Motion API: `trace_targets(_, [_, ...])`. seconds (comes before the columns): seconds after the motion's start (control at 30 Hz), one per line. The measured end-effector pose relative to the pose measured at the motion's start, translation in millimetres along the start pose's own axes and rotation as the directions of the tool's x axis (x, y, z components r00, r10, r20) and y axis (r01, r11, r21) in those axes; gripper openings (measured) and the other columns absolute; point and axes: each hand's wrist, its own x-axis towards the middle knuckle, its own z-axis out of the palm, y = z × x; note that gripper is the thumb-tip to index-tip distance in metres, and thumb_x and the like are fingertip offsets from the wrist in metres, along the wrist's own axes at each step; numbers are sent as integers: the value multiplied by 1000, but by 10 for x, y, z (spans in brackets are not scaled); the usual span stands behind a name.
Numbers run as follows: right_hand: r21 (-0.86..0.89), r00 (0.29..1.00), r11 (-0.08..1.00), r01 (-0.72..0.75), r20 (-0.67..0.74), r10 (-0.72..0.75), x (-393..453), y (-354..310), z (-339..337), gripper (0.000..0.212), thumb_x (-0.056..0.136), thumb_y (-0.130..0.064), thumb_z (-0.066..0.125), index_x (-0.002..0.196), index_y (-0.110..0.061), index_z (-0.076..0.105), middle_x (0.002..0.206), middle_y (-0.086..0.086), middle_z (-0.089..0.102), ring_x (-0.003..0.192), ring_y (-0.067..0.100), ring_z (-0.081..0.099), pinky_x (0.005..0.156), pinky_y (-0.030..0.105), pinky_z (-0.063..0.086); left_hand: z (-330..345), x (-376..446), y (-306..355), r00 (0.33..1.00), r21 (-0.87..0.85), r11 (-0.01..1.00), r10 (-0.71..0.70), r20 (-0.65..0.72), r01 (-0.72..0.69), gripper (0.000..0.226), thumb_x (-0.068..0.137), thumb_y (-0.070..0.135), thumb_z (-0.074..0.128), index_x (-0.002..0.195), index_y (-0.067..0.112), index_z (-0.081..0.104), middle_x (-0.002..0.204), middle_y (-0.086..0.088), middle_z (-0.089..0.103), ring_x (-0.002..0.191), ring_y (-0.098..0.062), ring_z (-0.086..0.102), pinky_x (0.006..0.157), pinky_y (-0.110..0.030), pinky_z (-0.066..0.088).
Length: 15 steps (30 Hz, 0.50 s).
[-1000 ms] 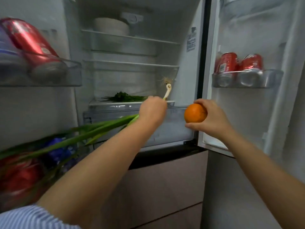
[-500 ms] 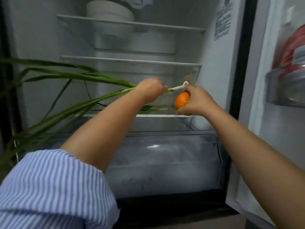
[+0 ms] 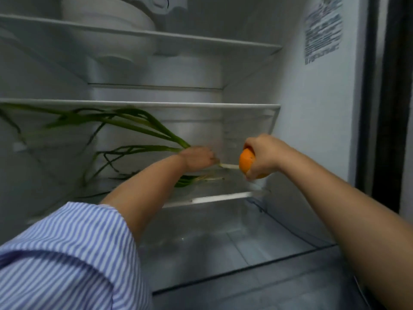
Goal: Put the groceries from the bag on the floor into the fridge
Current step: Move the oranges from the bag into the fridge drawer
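Both my arms reach into the open fridge, onto its lowest glass shelf (image 3: 219,196). My left hand (image 3: 197,158) is closed around a bunch of green onions (image 3: 143,128); the long leaves fan out to the left under the shelf above, and the white stem ends poke out to the right of my fist. My right hand (image 3: 264,154) grips an orange (image 3: 245,161) from above, just to the right of the onion ends and close to the fridge's right wall. More green onions (image 3: 194,180) lie flat on the shelf below my left hand.
A white bowl (image 3: 107,21) stands on the top shelf. The middle shelf (image 3: 143,104) sits just above the onion leaves. A clear crisper drawer (image 3: 223,238) lies below the lowest shelf. A label (image 3: 323,27) is on the right wall; the dark door seal (image 3: 386,108) runs down the right.
Both hands have pushed deeper into the fridge and lower toward the bottom shelf. The onion leaves have swung in under the middle shelf. The view has closed in.
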Motion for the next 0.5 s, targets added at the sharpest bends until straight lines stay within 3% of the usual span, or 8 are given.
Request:
trace_targets(0.1, [-31,999,999,11,42,-10,38,7,-19,66,64,-33,78,121,-16,50,125,11,53,112,30,53,86,35,46,198,78,-25,999,-115,992,-50,-21,47,43,102,19,28,145,16,31,141,-13,41,127,-28,42,100,-35,39])
trace_targets(0.2, [-34,999,999,13,50,-11,61,24,13,65,65,-32,78,120,-15,50,125,10,54,112,28,53,86,34,46,344,229,147,988,-359,924,-151,-24,132,40,102,29,28,135,15,45,141,-13,44,126,-29,45,98,-31,38])
trace_targets(0.33, [-23,996,999,31,79,-29,74,1,75,66,65,-31,79,121,-14,50,125,10,54,111,28,53,85,33,46,392,306,332,988,-390,908,-142,56,153,39,102,28,29,132,10,47,136,-17,51,121,-31,50,91,-33,40])
trace_targets(0.43, [1,993,996,86,83,-86,58,-28,58,66,64,-31,80,121,-14,50,121,9,55,106,27,53,82,32,44,253,195,277,969,-349,908,-185,166,233,54,101,30,35,149,10,20,151,-16,32,136,-31,37,107,-35,33])
trace_targets(0.5, [15,978,990,137,154,-138,30,-85,16,65,65,-31,80,121,-18,49,114,3,52,98,20,49,78,31,43,131,109,123,951,-274,926,-199,237,262,57,101,33,34,150,9,16,156,-13,22,142,-28,27,114,-35,25])
